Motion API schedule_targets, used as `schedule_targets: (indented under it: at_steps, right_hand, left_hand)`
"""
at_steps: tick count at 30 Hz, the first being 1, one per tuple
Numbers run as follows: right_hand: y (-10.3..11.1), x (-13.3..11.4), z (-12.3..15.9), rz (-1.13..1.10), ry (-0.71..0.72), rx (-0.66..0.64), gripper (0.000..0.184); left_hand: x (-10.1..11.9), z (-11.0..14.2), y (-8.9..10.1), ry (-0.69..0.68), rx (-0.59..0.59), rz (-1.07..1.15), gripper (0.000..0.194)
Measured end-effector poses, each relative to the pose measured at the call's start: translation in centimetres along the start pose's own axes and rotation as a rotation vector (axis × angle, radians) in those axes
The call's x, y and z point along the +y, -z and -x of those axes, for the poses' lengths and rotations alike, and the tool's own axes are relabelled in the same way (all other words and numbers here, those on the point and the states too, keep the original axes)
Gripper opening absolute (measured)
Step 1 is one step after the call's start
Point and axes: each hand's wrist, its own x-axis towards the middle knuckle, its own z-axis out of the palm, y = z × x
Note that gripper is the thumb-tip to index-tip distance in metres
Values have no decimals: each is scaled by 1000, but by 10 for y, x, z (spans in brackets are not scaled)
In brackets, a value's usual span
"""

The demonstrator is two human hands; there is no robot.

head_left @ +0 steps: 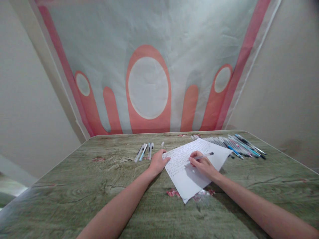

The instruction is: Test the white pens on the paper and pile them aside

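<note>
A white sheet of paper (189, 186) lies askew on the table, its upper and left part covered with lines of handwriting. My right hand (203, 164) rests on the sheet, fingers closed around a clear-barrelled pen (207, 155) with a dark end. The pen tilts up to the right, and its tip is near the written lines. At the paper's left edge lies my left hand (157, 162), thumb stretched over the sheet and apart from the fingers. Just beyond that hand is a small whitish piece (162, 144), perhaps a pen cap.
Several pens (144, 152) lie side by side left of the paper. A larger row of pens (236, 146), some blue or black, spreads at the back right, partly behind the sheet. The wood-patterned table (74, 186) reaches back to a wall with a pink-and-grey printed sheet (149, 122).
</note>
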Motion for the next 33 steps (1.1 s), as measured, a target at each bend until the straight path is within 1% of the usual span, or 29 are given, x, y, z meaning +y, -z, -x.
schedule_targets:
  at_steps: [2,4,6,8,11,13,17,25,33]
  right_hand:
    - [-3,5,1,8,-1,20,16]
    - [-5,7,3,38,0,31,18]
    - [-5,5,5,73,-2,33,19]
    - [-5,2,7,114,8,34,21]
    - [-5,0,7,174,42,51,20]
    - [-5,0,7,207,57,59,20]
    - [-6,2,6,242,65,54,19]
    - [-7,2,5,256,85,48,17]
    - [-5,4,5,255,95,46,18]
  left_hand:
    - [8,4,3,-64,65,-70,36]
    - [18,9,5,-118,73,-157,41]
    - [28,15,5,-158,7,-204,39]
    - [34,21,3,-179,-67,-215,48]
    - [36,25,-1,-156,-151,-211,65]
    - [33,26,-3,-124,-185,-209,69]
    - [31,26,-3,-100,-197,-211,71]
    - [34,26,-1,-72,-218,-207,71]
    - [34,25,-2,-77,-211,-209,72]
